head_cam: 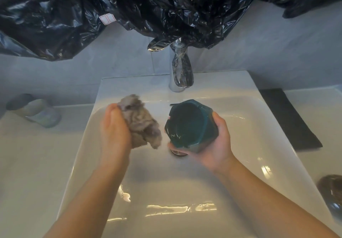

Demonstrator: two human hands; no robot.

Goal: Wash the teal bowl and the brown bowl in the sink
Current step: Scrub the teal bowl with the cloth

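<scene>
Over the middle of the sink (273,126), the right hand (216,145) held the teal bowl (190,125) off the basin, fingers curled under its base and thumb on its far side, the bowl tilted so that its wet inside faced the left hand (114,128). That hand, over the sink's left half, was clenched around a crumpled grey cloth (140,121), which bulged out toward the bowl without touching it. The drain (178,152) showed partly at the sink's bottom, just below the bowl. At the sink's back edge stood a chrome tap (180,69), and black plastic sheeting (166,6) hung above it. On the worktop (27,154) left of the sink a pale cup (35,110) lay on its side. Right of the sink lay a black mat (288,119), and nearer the sink's front right corner sat the brown bowl (331,187), blurred and cut off by the frame.
</scene>
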